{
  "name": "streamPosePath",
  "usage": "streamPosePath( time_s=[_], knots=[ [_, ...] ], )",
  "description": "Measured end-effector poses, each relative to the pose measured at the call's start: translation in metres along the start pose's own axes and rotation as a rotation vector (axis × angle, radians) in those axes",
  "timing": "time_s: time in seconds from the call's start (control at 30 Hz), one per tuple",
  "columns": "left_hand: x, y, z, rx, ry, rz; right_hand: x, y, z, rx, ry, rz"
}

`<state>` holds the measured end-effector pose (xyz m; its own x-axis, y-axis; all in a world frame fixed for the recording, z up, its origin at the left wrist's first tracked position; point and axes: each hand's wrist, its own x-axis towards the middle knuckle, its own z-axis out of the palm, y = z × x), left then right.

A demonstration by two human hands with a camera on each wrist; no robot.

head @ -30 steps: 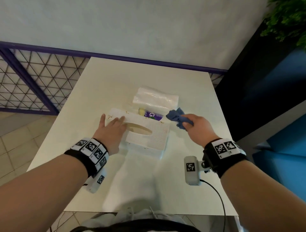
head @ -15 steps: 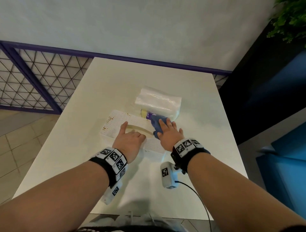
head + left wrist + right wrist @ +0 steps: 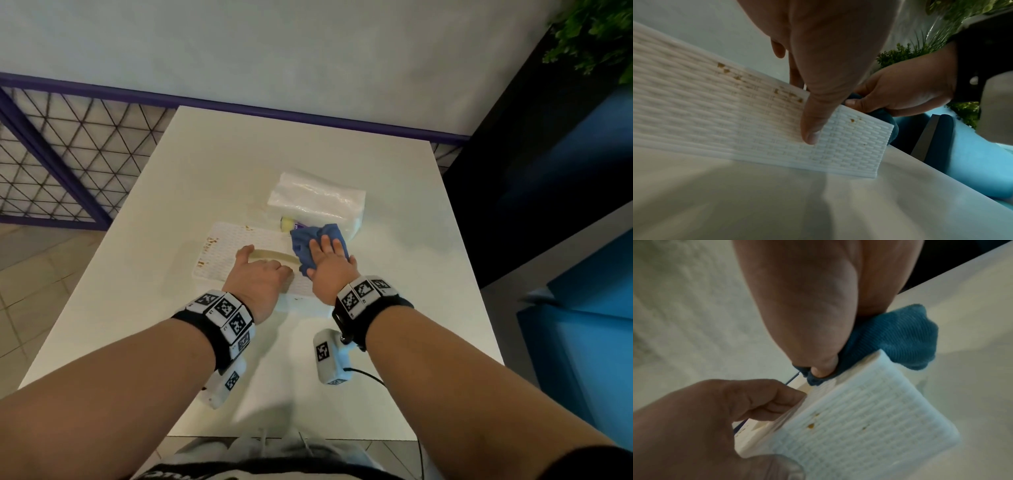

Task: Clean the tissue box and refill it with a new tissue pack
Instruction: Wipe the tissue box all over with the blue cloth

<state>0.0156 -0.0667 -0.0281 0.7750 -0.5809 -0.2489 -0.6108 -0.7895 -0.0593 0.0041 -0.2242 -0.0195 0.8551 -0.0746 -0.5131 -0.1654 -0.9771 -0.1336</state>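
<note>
A white woven-pattern tissue box (image 3: 226, 246) lies on the white table (image 3: 205, 171), with brown stains (image 3: 207, 243) on its top and front side (image 3: 723, 68). My left hand (image 3: 260, 277) grips the box: its thumb (image 3: 813, 123) presses the front side and its fingers curl over the top by the slot. My right hand (image 3: 329, 263) holds a blue cloth (image 3: 308, 240) down on the right end of the box top, the thumb (image 3: 824, 368) tucked into the cloth (image 3: 900, 340). A new tissue pack (image 3: 315, 198) in clear wrap lies just behind the box.
A small yellow-and-purple item (image 3: 287, 224) sits between the box and the pack, partly hidden. A purple mesh railing (image 3: 51, 164) runs along the left. A blue seat (image 3: 582, 308) and a plant (image 3: 596, 31) are to the right. The table edge is near my body.
My right hand carried the blue cloth from beside the box onto its right top end. My left hand slid rightward along the box to the slot.
</note>
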Motion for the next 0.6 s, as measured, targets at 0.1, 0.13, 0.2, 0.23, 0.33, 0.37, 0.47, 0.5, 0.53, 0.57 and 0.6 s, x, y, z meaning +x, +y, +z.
streamPosePath(
  time_s=[0.1, 0.13, 0.2, 0.23, 0.33, 0.37, 0.47, 0.5, 0.53, 0.57, 0.6],
  knots=[
    [0.001, -0.001, 0.003, 0.006, 0.007, 0.009, -0.007, 0.002, 0.002, -0.031, 0.014, -0.051],
    [0.0, 0.0, 0.003, 0.012, 0.01, 0.011, -0.012, 0.002, 0.002, -0.058, -0.007, -0.079],
    [-0.001, 0.0, 0.0, 0.022, 0.014, 0.015, -0.027, 0.0, 0.0, -0.108, -0.077, -0.123],
    [-0.001, -0.001, 0.0, 0.025, 0.014, 0.021, -0.035, -0.001, -0.001, -0.11, -0.088, -0.127],
    [-0.004, -0.003, -0.004, 0.034, 0.007, 0.069, -0.059, 0.007, -0.007, 0.046, 0.011, -0.166],
    [-0.006, -0.003, -0.006, 0.052, -0.002, 0.101, -0.067, 0.012, -0.013, 0.098, 0.031, -0.187],
    [-0.011, -0.009, -0.013, 0.159, -0.02, 0.226, -0.079, 0.036, -0.033, 0.315, 0.171, -0.115],
    [-0.014, -0.013, -0.017, 0.188, -0.04, 0.26, -0.08, 0.045, -0.041, 0.374, 0.236, -0.08],
    [-0.017, -0.018, -0.021, 0.215, -0.067, 0.285, -0.081, 0.052, -0.047, 0.416, 0.286, -0.05],
    [-0.019, -0.022, -0.024, 0.239, -0.097, 0.293, -0.08, 0.057, -0.053, 0.448, 0.319, -0.028],
    [-0.02, -0.024, -0.026, 0.239, -0.113, 0.285, -0.079, 0.059, -0.056, 0.47, 0.342, -0.012]
  ],
)
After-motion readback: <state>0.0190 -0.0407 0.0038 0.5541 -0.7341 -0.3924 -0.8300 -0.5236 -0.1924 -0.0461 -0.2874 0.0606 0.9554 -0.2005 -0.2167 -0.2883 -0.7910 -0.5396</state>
